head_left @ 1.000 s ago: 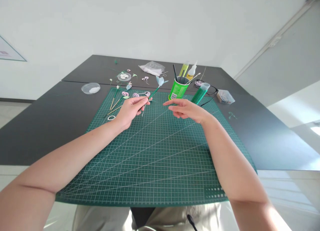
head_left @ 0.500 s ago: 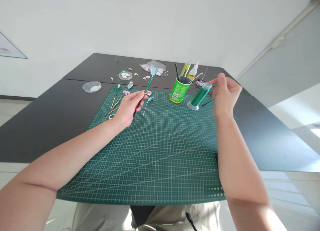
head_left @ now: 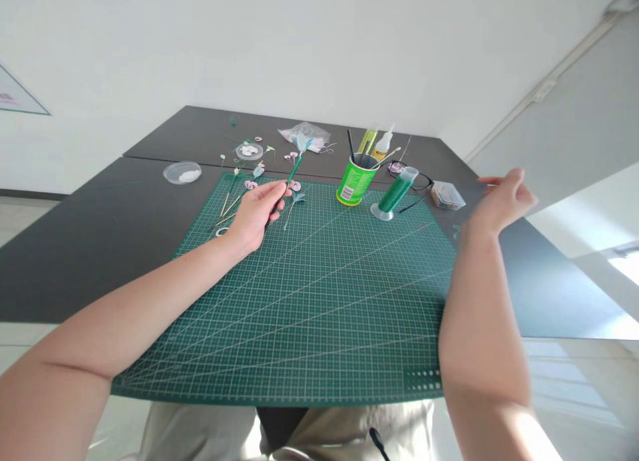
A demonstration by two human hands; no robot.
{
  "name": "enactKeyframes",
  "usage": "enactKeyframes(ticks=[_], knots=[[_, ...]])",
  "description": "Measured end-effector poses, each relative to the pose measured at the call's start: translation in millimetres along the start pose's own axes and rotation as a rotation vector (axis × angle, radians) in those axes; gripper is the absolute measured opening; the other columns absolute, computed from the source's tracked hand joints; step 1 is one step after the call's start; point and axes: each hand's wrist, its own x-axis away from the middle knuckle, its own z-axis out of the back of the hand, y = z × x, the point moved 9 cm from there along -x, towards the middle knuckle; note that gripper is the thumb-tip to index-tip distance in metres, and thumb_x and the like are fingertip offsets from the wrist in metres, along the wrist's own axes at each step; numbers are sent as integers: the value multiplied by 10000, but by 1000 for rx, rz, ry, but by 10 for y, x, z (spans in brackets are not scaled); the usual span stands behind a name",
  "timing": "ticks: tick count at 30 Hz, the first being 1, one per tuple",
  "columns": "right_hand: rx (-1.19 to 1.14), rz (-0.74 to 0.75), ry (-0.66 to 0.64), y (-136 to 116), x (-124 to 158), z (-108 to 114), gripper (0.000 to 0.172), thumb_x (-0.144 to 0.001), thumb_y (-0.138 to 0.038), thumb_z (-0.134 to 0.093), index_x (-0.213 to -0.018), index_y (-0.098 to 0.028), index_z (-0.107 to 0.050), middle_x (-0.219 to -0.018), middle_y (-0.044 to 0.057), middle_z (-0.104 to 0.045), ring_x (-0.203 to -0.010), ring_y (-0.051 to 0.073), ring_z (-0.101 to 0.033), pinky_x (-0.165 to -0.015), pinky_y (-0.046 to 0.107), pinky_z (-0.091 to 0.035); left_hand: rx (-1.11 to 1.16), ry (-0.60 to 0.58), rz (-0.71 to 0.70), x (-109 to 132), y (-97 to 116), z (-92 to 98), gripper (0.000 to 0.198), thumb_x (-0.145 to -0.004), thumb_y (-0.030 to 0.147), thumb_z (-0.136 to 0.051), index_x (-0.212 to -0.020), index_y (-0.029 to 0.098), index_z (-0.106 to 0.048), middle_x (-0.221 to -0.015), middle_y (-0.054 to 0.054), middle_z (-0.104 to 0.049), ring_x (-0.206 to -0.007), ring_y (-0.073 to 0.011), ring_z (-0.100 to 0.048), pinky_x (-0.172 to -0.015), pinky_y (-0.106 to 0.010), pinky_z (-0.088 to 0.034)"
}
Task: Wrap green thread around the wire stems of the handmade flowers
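Observation:
My left hand (head_left: 264, 208) is closed around a green-wrapped stem (head_left: 293, 173) with a dark lower end. Pale blue petals (head_left: 302, 142) open at the stem's upper tip. Off the mat's right side, my right hand (head_left: 504, 198) hangs in the air, smeared by motion; some fingers point left, and whether they pinch anything I cannot make out. A spool of green thread (head_left: 396, 191) stands on its clear round base near the mat's back right. Between that spool and my right hand lies a small clear box (head_left: 448, 195) with things inside.
On the green cutting mat (head_left: 339, 301) stands a green can (head_left: 355, 183) with brushes. Behind it are a glue bottle (head_left: 384, 144) and dark-rimmed glasses (head_left: 424, 180). Several small flowers, sticks, a white ring (head_left: 222, 232), shallow dishes (head_left: 182, 173) and a plastic bag (head_left: 304, 132) lie left and back.
My right hand has moved right, away from the top of the thread spool, uncovering the clear box. My left hand keeps its hold on the flower stem, nearly still.

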Motion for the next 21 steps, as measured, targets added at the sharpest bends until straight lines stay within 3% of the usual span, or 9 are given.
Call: enactKeyframes(ticks=[3, 5, 7, 9, 11, 13, 16, 18, 21], knots=[[53, -65, 174, -3, 31, 137, 522, -1050, -312, -304, -848, -136, -751, -725, 83, -570, -747, 235, -567, -750, 416, -395, -60, -34, -23, 6, 2, -26, 190, -851, 315, -721, -947, 161, -779, -921, -59, -670, -634, -67, -469, -450, -157, -297], [52, 115, 170, -303, 148, 115, 471, -1059, -306, -322, -1002, -122, -753, -902, 137, -650, -956, 273, -601, -865, 447, -403, -119, -57, -33, 23, 2, -51, 205, -843, 332, -730, -951, 166, -786, -919, -66, -678, -643, -76, -474, -460, -167, -301], [-19, 366, 108, -721, 405, 60, 484, -1071, -347, -312, -1041, -105, -731, -945, 153, -666, -952, 265, -608, -872, 441, -424, -171, -74, -33, 44, -6, -74, 230, -840, 350, -732, -964, 167, -792, -915, -74, -685, -651, -85, -476, -468, -176, -305], [-16, 514, 37, -1070, 732, 7, 516, -1082, -382, -292, -975, -161, -745, -888, 108, -670, -936, 256, -605, -925, 461, -401, -208, -97, -20, 67, -28, -105, 256, -840, 371, -730, -978, 165, -796, -912, -79, -690, -654, -91, -473, -474, -183, -307], [-12, 608, -130, -1344, 1061, -124, 517, -1073, -404, -341, -816, -190, -735, -869, 89, -663, -914, 244, -599, -961, 473, -378, -229, -121, -1, 90, -60, -135, 284, -844, 393, -725, -999, 167, -798, -915, -81, -694, -654, -94, -470, -478, -188, -307], [-62, 645, -385, -1516, 1370, -309, 513, -1061, -422, -374, -731, -199, -699, -810, 73, -656, -861, 229, -597, -940, 460, -393, -245, -136, 16, 109, -96, -155, 311, -845, 417, -723, -1022, 172, -798, -924, -84, -698, -655, -99, -470, -481, -194, -307], [-209, 609, -879, -1621, 1868, -613, 488, -1048, -458, -406, -765, -200, -709, -855, 82, -706, -856, 229, -618, -910, 442, -428, -273, -152, 30, 128, -140, -170, 344, -848, 457, -721, -1047, 186, -797, -944, -85, -703, -659, -106, -476, -490, -199, -319], [-308, 456, -1220, -1575, 2215, -782, 477, -1049, -501, -385, -953, -194, -737, -1015, 115, -734, -990, 249, -650, -933, 429, -458, -284, -157, 34, 132, -161, -171, 358, -849, 472, -718, -1059, 191, -794, -932, -81, -703, -660, -109, -483, -498, -202, -329], [-470, 73, -1497, -1440, 2578, -908, 514, -1019, -596, -397, -1217, -203, -664, -1174, 126, -711, -1080, 240, -666, -981, 410, -500, -289, -150, 35, 125, -178, -153, 365, -840, 478, -721, -1055, 191, -791, -887, -71, -695, -652, -112, -489, -502, -208, -336]])
